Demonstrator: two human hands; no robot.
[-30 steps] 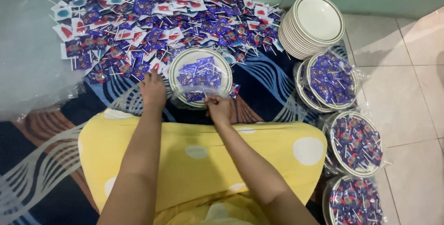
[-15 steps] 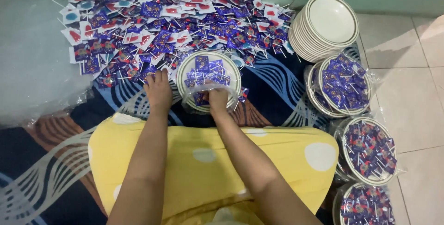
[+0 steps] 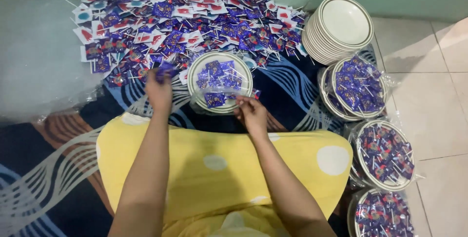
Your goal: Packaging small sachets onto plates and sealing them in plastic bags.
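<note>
The left hand [image 3: 159,91] is pinched on a purple-wrapped lollipop [image 3: 165,68] just left of the plate [image 3: 195,74]; the right hand [image 3: 251,113], at the plate's near rim, grips clear plastic wrap [image 3: 233,94] over the sweets; the big lollipop pile [image 3: 190,22] lies beyond the plate; likely risk: tugging the wrap tips sweets off, since the plate sits on soft patterned cloth [image 3: 287,91].

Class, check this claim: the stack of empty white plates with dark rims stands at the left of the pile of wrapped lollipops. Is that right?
No. In the head view the stack of empty white plates with dark rims stands at the right of the pile of wrapped lollipops, near the wall.
</note>
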